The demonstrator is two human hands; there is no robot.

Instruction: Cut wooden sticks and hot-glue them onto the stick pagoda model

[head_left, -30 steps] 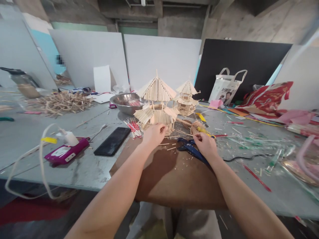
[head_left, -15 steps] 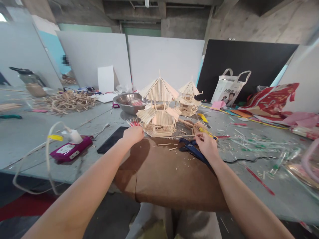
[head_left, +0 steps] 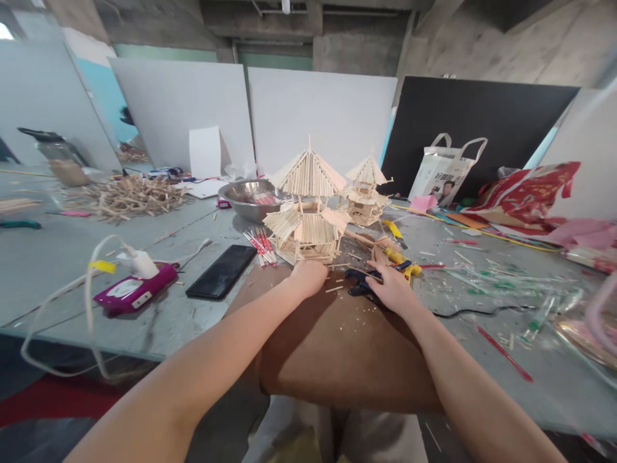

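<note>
Pagoda (head_left: 311, 177) upright on the table (head_left: 166, 235), two bare hands low in front of it.

The left hand (head_left: 311, 278) is at the foot of the pagoda, over the far end of the brown board (head_left: 337, 360), its fingers curled and tucked from sight; I can't tell what, if anything, they pinch. Over by the blue pliers (head_left: 357, 278), the right hand (head_left: 394, 289) has thumb and forefinger spread, a thin stick (head_left: 374, 277) showing at the gap between them. Behind stands a smaller pagoda (head_left: 365, 193), with the steel bowl (head_left: 247, 207) on the other side, beyond the red-and-white sticks (head_left: 261, 247). The phone (head_left: 222, 272) lies beside the board's left edge.
</note>
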